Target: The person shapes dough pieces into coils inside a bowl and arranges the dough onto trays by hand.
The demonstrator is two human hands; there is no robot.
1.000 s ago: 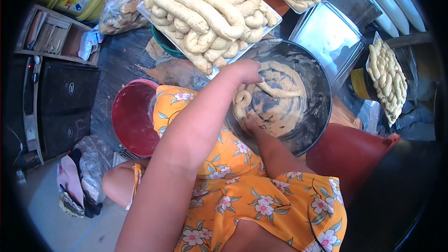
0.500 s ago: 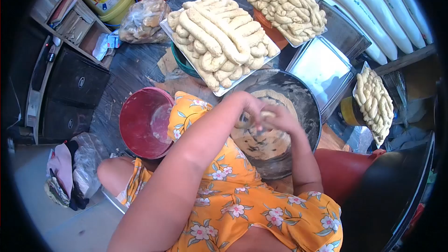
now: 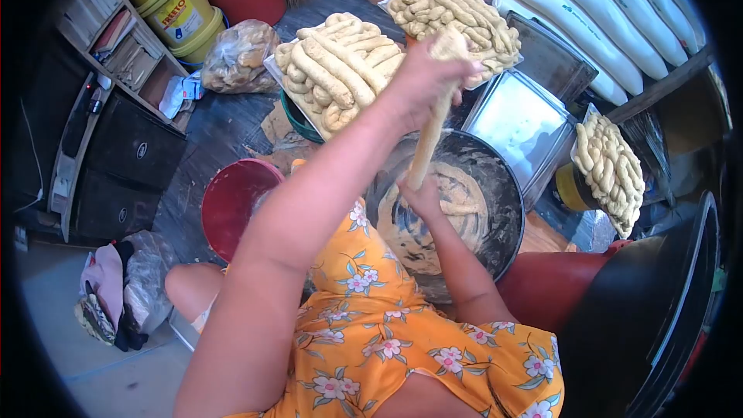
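Observation:
A long floured dough rope stretches between my hands above a wide black basin. My left hand is raised and closed around its upper part, with a thick end of dough standing above the fingers. Lower down, over the basin, my right hand grips the other end. Flour or crumbs coat the basin floor in a ring. Behind my left hand is a white tray heaped with dough ropes, partly hidden by my arm. A second heap of twisted dough sits farther back.
Left of my knee stands a red bucket. A third dough pile rests on a yellow bucket at right. Metal trays lean beside the basin. White sacks, a plastic bag of dough-like pieces and a black-and-red tub surround me.
My hands were together low over the basin, blurred. Now my left hand has risen up and away, and the dough rope hangs extended between both hands. The view has shifted slightly.

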